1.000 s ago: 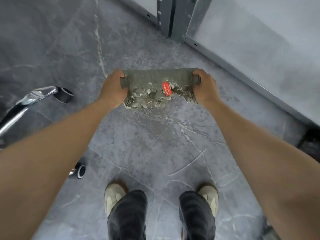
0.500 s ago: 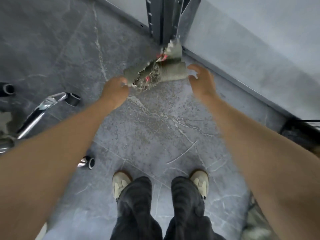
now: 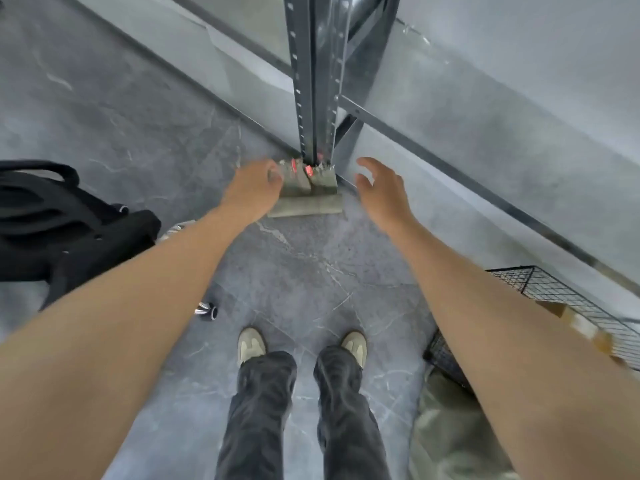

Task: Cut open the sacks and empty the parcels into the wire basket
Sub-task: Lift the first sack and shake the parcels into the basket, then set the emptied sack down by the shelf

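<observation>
A folded grey-green sack with torn edges and red tags lies on the floor against the foot of a metal rack post. My left hand hangs in the air over the sack's left edge, fingers loosely curled, with nothing seen in its grip. My right hand is to the right of the sack, fingers spread and apart from it. The black wire basket stands at the right with brown parcels inside, partly hidden by my right forearm.
A black chair base with chrome legs stands at the left. Another olive sack lies at the lower right below the basket. The rack's lower rail runs diagonally behind. My feet stand on the grey marbled floor.
Both hands have let go of the sack: the right first, then the left. It flew forward and landed folded at the rack post. The view tilted up, bringing the basket into sight.
</observation>
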`<action>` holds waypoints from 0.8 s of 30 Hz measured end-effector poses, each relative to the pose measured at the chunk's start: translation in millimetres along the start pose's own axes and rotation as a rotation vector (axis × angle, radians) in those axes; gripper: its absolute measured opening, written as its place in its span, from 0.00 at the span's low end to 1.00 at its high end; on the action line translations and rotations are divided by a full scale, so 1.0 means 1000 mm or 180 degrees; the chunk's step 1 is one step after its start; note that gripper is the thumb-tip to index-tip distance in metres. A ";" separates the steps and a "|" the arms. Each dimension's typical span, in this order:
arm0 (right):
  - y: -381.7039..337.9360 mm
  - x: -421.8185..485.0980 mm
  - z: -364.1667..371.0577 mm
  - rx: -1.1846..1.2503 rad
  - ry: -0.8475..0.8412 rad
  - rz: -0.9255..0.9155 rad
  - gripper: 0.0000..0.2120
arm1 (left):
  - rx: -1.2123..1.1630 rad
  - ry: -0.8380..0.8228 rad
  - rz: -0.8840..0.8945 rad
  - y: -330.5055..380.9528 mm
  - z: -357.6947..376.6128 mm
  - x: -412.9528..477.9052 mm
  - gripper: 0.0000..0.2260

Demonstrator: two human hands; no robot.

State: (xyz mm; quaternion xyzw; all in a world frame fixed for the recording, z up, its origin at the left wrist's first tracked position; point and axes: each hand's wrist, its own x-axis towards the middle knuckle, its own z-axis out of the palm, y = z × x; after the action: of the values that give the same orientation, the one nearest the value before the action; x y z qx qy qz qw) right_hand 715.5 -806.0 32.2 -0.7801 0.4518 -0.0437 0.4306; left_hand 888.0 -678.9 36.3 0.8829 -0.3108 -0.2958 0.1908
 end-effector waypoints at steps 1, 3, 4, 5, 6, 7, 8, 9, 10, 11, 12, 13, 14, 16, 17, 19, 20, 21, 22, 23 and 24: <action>-0.013 -0.011 -0.014 0.0015 -0.0023 -0.0008 0.19 | 0.0016 0.0006 0.0039 0.013 -0.013 -0.011 0.15; -0.035 -0.033 -0.042 0.0010 -0.0043 -0.0024 0.19 | 0.0034 0.0013 0.0094 0.037 -0.037 -0.035 0.16; -0.045 -0.043 -0.055 -0.0015 -0.0036 -0.0034 0.19 | 0.0083 0.0024 0.0151 0.048 -0.048 -0.046 0.17; -0.055 -0.052 -0.069 -0.0043 -0.0009 -0.0045 0.19 | 0.0158 0.0026 0.0244 0.060 -0.058 -0.057 0.17; -0.063 -0.060 -0.082 -0.0061 0.0038 -0.0063 0.18 | 0.0235 0.0031 0.0360 0.071 -0.067 -0.067 0.16; -0.071 -0.066 -0.095 -0.0050 0.0107 -0.0074 0.18 | 0.0308 0.0054 0.0498 0.081 -0.077 -0.075 0.13; -0.079 -0.073 -0.108 -0.0003 0.0185 -0.0065 0.18 | 0.0367 0.0084 0.0597 0.091 -0.086 -0.082 0.10; -0.085 -0.079 -0.120 0.0057 0.0264 -0.0049 0.17 | 0.0399 0.0114 0.0672 0.102 -0.094 -0.088 0.09; -0.090 -0.085 -0.132 0.0096 0.0341 -0.0038 0.17 | 0.0421 0.0138 0.0741 0.113 -0.103 -0.094 0.10; -0.094 -0.092 -0.143 0.0103 0.0418 -0.0026 0.17 | 0.0460 0.0152 0.0814 0.124 -0.111 -0.099 0.12; -0.098 -0.098 -0.153 0.0082 0.0495 -0.0025 0.17 | 0.0485 0.0157 0.0897 0.133 -0.117 -0.103 0.13; -0.101 -0.106 -0.163 0.0044 0.0570 -0.0030 0.17 | 0.0485 0.0165 0.1000 0.142 -0.122 -0.108 0.13; -0.103 -0.114 -0.173 0.0021 0.0650 -0.0025 0.17 | 0.0477 0.0179 0.1103 0.151 -0.126 -0.112 0.13; -0.108 -0.135 -0.189 0.0064 0.0807 0.0039 0.18 | 0.0465 0.0217 0.1298 0.168 -0.131 -0.124 0.13; -0.109 -0.146 -0.196 0.0094 0.0888 0.0089 0.18 | 0.0478 0.0193 0.1391 0.177 -0.132 -0.131 0.14; -0.111 -0.171 -0.208 0.0094 0.1066 0.0169 0.19 | 0.0504 0.0075 0.1609 0.195 -0.134 -0.145 0.14; -0.113 -0.184 -0.213 0.0085 0.1155 0.0205 0.19 | 0.0509 0.0009 0.1706 0.204 -0.135 -0.154 0.14; -0.114 -0.198 -0.219 0.0090 0.1243 0.0245 0.19 | 0.0520 -0.0038 0.1784 0.213 -0.137 -0.163 0.15; -0.116 -0.211 -0.225 0.0123 0.1337 0.0291 0.19 | 0.0557 -0.0070 0.1866 0.223 -0.139 -0.173 0.17; -0.117 -0.226 -0.231 0.0182 0.1440 0.0342 0.19 | 0.0612 -0.0099 0.1976 0.233 -0.141 -0.182 0.19; -0.118 -0.241 -0.237 0.0250 0.1550 0.0395 0.19 | 0.0663 -0.0124 0.2107 0.243 -0.142 -0.193 0.20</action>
State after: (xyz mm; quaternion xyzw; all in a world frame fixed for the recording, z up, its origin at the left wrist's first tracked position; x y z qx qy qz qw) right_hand 544.5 -750.9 341.3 -0.7000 0.5872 -0.2214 0.3409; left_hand 751.4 -707.6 347.7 0.7431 -0.6124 -0.2013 0.1793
